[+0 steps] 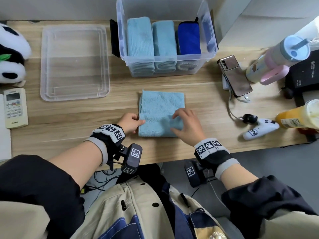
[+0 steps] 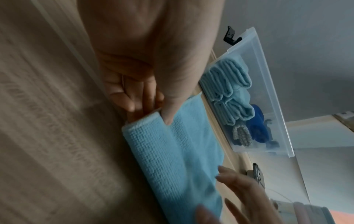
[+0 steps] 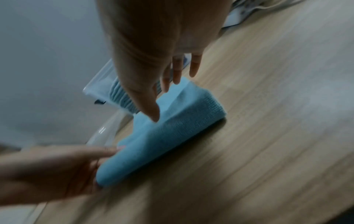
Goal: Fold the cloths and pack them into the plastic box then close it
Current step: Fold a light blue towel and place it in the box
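Observation:
A light blue cloth (image 1: 161, 104) lies on the wooden table, its near part folded over into a thick band. My left hand (image 1: 138, 122) pinches the band's left end, thumb on top (image 2: 168, 115) and fingers beneath. My right hand (image 1: 175, 123) hovers over the band's right half with its fingers spread; the right wrist view shows the thumb tip (image 3: 154, 113) at the cloth (image 3: 172, 133). Behind the cloth stands the clear plastic box (image 1: 189, 56), open. It holds two folded light blue cloths (image 1: 139, 37) and a dark blue one (image 1: 189, 38), standing side by side. Its clear lid (image 1: 74, 62) lies flat to the left.
A phone (image 1: 235, 75) on a cable, a tumbler (image 1: 276, 57), a white game controller (image 1: 260, 129) and an orange drink bottle (image 1: 296, 114) crowd the right side. A remote (image 1: 15, 107) and a panda plush (image 1: 12, 54) sit at the left edge.

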